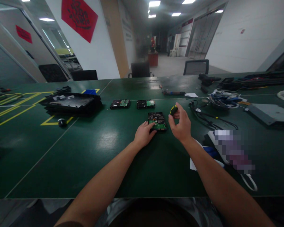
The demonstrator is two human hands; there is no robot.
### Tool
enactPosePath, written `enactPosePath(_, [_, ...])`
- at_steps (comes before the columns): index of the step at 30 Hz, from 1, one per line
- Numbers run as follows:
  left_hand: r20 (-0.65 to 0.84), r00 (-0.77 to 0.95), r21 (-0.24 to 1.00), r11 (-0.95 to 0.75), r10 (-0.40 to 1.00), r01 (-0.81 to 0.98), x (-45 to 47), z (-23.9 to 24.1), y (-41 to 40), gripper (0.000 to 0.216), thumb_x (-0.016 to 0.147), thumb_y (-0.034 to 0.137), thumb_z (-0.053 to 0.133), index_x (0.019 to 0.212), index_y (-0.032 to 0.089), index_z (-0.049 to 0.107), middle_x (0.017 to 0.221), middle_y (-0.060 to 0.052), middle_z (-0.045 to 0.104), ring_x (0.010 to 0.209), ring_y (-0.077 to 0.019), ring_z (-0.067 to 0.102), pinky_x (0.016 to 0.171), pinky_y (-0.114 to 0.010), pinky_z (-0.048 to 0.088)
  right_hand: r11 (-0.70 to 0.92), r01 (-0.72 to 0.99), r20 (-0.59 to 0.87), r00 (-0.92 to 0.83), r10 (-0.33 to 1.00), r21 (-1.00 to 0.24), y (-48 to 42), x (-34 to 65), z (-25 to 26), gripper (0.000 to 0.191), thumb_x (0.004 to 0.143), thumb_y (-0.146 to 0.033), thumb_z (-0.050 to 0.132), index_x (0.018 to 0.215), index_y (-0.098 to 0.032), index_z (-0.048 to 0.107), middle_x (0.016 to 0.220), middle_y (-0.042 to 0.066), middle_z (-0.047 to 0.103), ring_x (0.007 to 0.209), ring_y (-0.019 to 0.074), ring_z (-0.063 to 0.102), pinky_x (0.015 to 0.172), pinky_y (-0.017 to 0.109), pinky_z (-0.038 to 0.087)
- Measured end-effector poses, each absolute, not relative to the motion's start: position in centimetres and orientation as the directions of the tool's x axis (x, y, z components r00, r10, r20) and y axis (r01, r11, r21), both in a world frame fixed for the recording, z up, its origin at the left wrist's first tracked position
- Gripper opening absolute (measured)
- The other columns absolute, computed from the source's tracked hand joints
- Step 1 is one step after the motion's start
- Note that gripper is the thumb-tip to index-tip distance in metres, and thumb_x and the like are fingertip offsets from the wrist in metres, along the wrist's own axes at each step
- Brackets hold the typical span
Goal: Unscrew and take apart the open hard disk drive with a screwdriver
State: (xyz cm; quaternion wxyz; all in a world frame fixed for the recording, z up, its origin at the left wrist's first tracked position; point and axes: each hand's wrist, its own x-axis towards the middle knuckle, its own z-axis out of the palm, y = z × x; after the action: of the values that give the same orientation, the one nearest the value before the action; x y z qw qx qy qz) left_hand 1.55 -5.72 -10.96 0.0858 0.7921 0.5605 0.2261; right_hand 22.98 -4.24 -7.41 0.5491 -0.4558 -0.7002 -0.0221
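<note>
A hard drive [156,118] lies on the green table, its green circuit board facing up at the near end. My left hand [144,135] holds it by its near left corner, the fingers over the board and the thumb along the near edge. Just right of the drive, my right hand [181,124] is raised and closed around a screwdriver [173,110] with a yellow and black handle. The screwdriver's shaft cannot be made out. Two more hard drives, one to the left [119,103] and one nearer [145,104], lie farther back.
A black tray [71,102] stands at the left, with a small dark object [62,122] before it. At the right are black cables [203,116], a bundle of wires [223,98], a grey metal box [271,113] and a blurred-out item [234,151]. A long tool [174,93] lies behind.
</note>
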Motion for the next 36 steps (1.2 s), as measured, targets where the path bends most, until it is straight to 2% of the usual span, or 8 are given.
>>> enactPosePath(3, [0.262, 0.273, 0.377, -0.359, 0.926, 0.854, 1.57, -10.94, -5.75, 0.05, 0.096, 0.041, 0.061, 0.143, 0.023, 0.059, 0.147, -0.014, 0.058, 0.144, -0.0306, 0.047, 0.118, -0.046, 0.039, 0.586, 0.652, 0.786, 0.025, 0.618, -0.481, -4.15, 22.97, -7.53, 0.066, 0.095, -0.031, 0.058, 0.156, -0.025, 0.034, 0.131, 0.014, 0.062, 0.092, 0.0241, 0.069, 0.087, 0.048, 0.063])
enactPosePath(9, [0.262, 0.278, 0.374, -0.363, 0.924, 0.854, 1.51, -11.1, -5.65, 0.05, 0.096, 0.041, 0.06, 0.143, 0.023, 0.059, 0.147, -0.013, 0.059, 0.145, -0.03, 0.046, 0.118, -0.045, 0.039, 0.582, 0.666, 0.799, 0.036, 0.6, -0.467, -4.19, 23.03, -7.37, 0.062, 0.093, -0.035, 0.064, 0.15, -0.026, 0.043, 0.122, 0.012, 0.065, 0.085, 0.0236, 0.068, 0.081, 0.048, 0.064])
enactPosePath(15, [0.256, 0.273, 0.396, -0.358, 0.927, 0.846, 1.48, -11.1, -5.61, 0.051, 0.096, 0.042, 0.061, 0.143, 0.023, 0.059, 0.148, -0.014, 0.058, 0.145, -0.0308, 0.045, 0.118, -0.047, 0.039, 0.604, 0.639, 0.792, 0.013, 0.611, -0.476, -4.09, 22.94, -7.58, 0.065, 0.095, -0.029, 0.058, 0.156, -0.026, 0.034, 0.131, 0.013, 0.063, 0.094, 0.0252, 0.071, 0.086, 0.048, 0.064])
enactPosePath(22, [0.264, 0.278, 0.39, -0.366, 0.924, 0.845, 1.44, -11.05, -5.66, 0.05, 0.096, 0.042, 0.06, 0.143, 0.023, 0.059, 0.147, -0.014, 0.058, 0.145, -0.0313, 0.046, 0.117, -0.048, 0.04, 0.576, 0.676, 0.795, 0.024, 0.606, -0.459, -4.12, 23.12, -7.55, 0.066, 0.092, -0.034, 0.065, 0.153, -0.026, 0.04, 0.122, 0.012, 0.064, 0.091, 0.0251, 0.068, 0.08, 0.048, 0.064])
enactPosePath(26, [0.266, 0.267, 0.394, -0.357, 0.926, 0.847, 1.49, -11.19, -5.58, 0.05, 0.096, 0.043, 0.061, 0.143, 0.024, 0.059, 0.148, -0.015, 0.057, 0.144, -0.0319, 0.046, 0.117, -0.049, 0.04, 0.594, 0.654, 0.792, 0.011, 0.611, -0.468, -4.15, 23.0, -7.57, 0.067, 0.094, -0.029, 0.06, 0.156, -0.027, 0.035, 0.127, 0.013, 0.063, 0.095, 0.0245, 0.069, 0.086, 0.047, 0.063])
enactPosePath(32, [0.263, 0.272, 0.386, -0.36, 0.925, 0.85, 1.51, -11.21, -5.62, 0.051, 0.096, 0.042, 0.061, 0.143, 0.023, 0.058, 0.147, -0.015, 0.058, 0.143, -0.0313, 0.048, 0.117, -0.048, 0.04, 0.576, 0.677, 0.798, 0.028, 0.602, -0.458, -4.1, 23.09, -7.52, 0.066, 0.092, -0.035, 0.064, 0.153, -0.026, 0.04, 0.124, 0.013, 0.063, 0.088, 0.0246, 0.067, 0.079, 0.048, 0.064])
enactPosePath(36, [0.275, 0.27, 0.379, -0.362, 0.923, 0.852, 1.58, -11.17, -5.63, 0.05, 0.096, 0.041, 0.061, 0.142, 0.023, 0.06, 0.146, -0.015, 0.059, 0.142, -0.0308, 0.049, 0.117, -0.046, 0.04, 0.593, 0.666, 0.797, 0.004, 0.604, -0.453, -4.19, 23.06, -7.42, 0.065, 0.095, -0.032, 0.059, 0.155, -0.027, 0.035, 0.131, 0.013, 0.061, 0.092, 0.0245, 0.068, 0.084, 0.048, 0.063])
